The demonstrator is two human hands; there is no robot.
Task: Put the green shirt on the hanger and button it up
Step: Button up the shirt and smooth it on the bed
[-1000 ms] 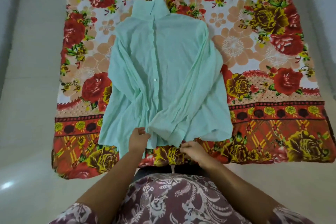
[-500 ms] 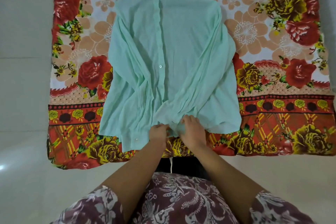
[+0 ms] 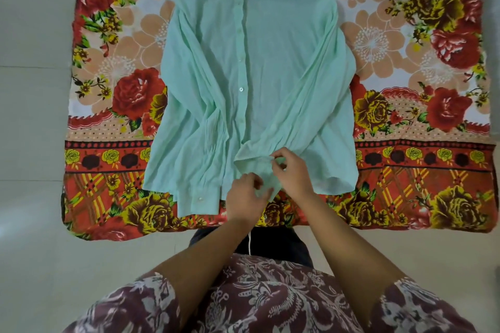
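Note:
The pale green shirt [image 3: 270, 62] lies flat on its back, collar away from me, sleeves folded in over the front. Its placket runs down the middle with several white buttons showing. At the bottom hem, my left hand [image 3: 247, 197] pinches the lower edge of the placket. My right hand [image 3: 290, 171] pinches the fabric just above and to the right, lifting a small fold. No hanger shows; the collar top is cut off by the frame.
The shirt rests on a floral cloth [image 3: 419, 170] in red, yellow and peach, spread over a pale tiled floor [image 3: 32, 116]. My patterned sleeves and lap fill the bottom of the view.
Both hands came together from apart at the hem and now pinch the fabric at the placket's lower end. The view shifted closer to the shirt.

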